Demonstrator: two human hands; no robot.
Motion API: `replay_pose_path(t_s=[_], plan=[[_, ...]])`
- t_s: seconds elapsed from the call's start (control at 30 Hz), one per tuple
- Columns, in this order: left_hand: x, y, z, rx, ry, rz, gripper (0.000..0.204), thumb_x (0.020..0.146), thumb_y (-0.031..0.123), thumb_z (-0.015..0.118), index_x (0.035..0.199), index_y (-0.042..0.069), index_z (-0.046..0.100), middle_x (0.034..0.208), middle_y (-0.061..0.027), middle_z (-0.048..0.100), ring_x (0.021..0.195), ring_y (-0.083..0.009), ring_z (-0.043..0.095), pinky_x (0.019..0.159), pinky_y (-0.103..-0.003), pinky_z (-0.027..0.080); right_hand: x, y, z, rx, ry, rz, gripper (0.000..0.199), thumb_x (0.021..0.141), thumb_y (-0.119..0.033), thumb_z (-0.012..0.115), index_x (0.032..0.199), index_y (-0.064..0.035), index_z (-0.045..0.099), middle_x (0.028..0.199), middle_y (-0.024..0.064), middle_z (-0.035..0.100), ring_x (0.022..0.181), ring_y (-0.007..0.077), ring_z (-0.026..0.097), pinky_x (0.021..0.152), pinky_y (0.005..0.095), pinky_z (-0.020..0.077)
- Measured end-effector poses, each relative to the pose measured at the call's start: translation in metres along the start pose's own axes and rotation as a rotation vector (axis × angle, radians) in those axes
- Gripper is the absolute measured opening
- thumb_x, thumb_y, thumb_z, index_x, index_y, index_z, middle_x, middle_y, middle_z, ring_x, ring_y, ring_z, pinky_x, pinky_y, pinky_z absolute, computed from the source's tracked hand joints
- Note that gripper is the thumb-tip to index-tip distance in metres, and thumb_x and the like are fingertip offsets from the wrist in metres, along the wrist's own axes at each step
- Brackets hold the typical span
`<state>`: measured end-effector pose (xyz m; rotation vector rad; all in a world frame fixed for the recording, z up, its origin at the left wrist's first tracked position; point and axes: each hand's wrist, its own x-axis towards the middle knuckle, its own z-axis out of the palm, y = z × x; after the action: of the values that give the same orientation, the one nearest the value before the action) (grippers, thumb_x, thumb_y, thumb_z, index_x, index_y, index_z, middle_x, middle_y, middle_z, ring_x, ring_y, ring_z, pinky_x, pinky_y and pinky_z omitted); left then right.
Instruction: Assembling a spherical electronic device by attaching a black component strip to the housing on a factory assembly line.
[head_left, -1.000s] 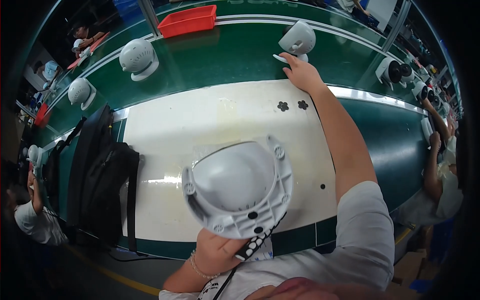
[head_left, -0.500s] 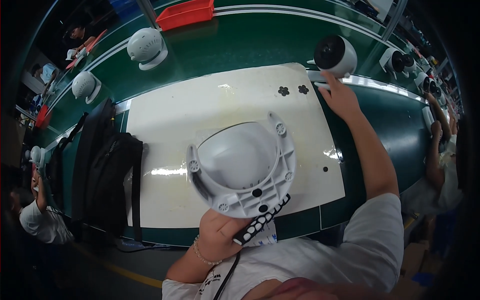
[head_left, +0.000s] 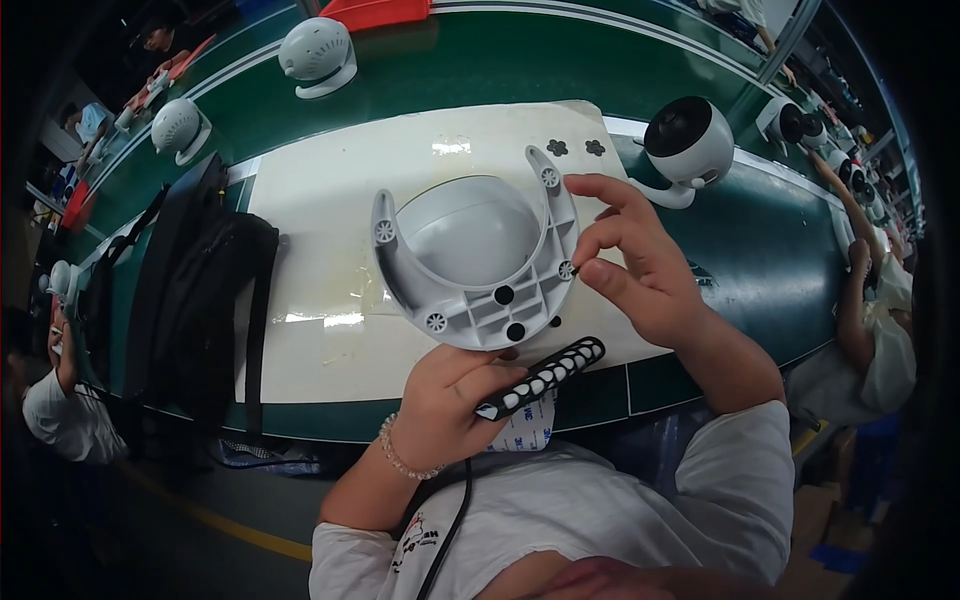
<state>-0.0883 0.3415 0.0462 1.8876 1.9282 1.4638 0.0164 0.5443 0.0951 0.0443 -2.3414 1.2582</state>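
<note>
In my left hand (head_left: pixel 450 395) is a white round device (head_left: pixel 470 235), held tilted with its U-shaped, ribbed base underside (head_left: pixel 470 310) facing me. Two black round pads (head_left: pixel 504 295) sit on that underside, near the middle of the curve. The same hand also grips a black strip (head_left: pixel 545 378) dotted with white spots, slanting up to the right. My right hand (head_left: pixel 635 265) is at the right side of the base, thumb and a finger pinched beside a round, spoked recess (head_left: pixel 566 270). What the pinch holds is too small to make out. A small black dot (head_left: pixel 556 322) shows beside the base.
Beneath lies a pale mat (head_left: pixel 320 270) with two black flower-shaped pieces (head_left: pixel 557 147). A white ball-shaped device with a black front (head_left: pixel 690 135) stands at the far right. Black bags (head_left: pixel 200 300) lie left. More white devices (head_left: pixel 318 52) and a red tray (head_left: pixel 375 12) stand farther back.
My right hand has come back from the black-fronted device at the far right to the base in my left hand, and its fingers are now pinched there. The view has shifted slightly.
</note>
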Motion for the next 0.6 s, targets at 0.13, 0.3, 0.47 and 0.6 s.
replay_pose_path(t_s=[0.13,0.3,0.47,0.6], plan=[[0.006,0.001,0.006,-0.040,-0.012,0.002,0.034,0.055,0.002,0.063,0.088,0.006,0.061,0.095,-0.0115,0.060,0.080,-0.0271,0.059,0.070,-0.033,0.047,0.002,0.008,0.003,-0.024,0.025,-0.023,0.012,0.082,-0.019,0.058,0.088,-0.0084,0.058,0.126,0.0111,0.040,0.115,0.0250,0.036,0.092,0.0351,0.0322],[0.013,0.003,0.005,-0.154,-0.086,0.009,0.025,0.058,0.003,0.067,0.082,0.003,0.060,0.111,-0.0228,0.055,0.088,-0.0271,0.061,0.071,-0.031,0.046,0.003,0.009,0.012,-0.088,0.061,-0.069,0.012,0.081,-0.019,0.060,0.089,-0.0094,0.059,0.124,0.0096,0.043,0.115,0.0260,0.037,0.093,0.0363,0.0316],[0.015,0.002,0.005,-0.050,-0.044,0.073,0.026,0.056,0.005,0.065,0.081,0.005,0.059,0.115,-0.0187,0.054,0.083,-0.0266,0.061,0.072,-0.031,0.045,0.003,0.023,0.013,-0.332,0.112,-0.358,0.017,0.077,-0.021,0.063,0.092,-0.0120,0.061,0.118,0.0079,0.049,0.111,0.0274,0.044,0.090,0.0372,0.0350],[0.017,0.006,0.000,-0.021,-0.100,0.028,0.023,0.059,0.006,0.068,0.081,0.004,0.060,0.110,-0.0225,0.056,0.087,-0.0294,0.061,0.076,-0.031,0.045,0.004,0.032,0.011,-0.365,0.122,-0.436,0.023,0.075,-0.024,0.065,0.094,-0.0134,0.061,0.116,0.0056,0.051,0.109,0.0260,0.046,0.086,0.0356,0.0370]])
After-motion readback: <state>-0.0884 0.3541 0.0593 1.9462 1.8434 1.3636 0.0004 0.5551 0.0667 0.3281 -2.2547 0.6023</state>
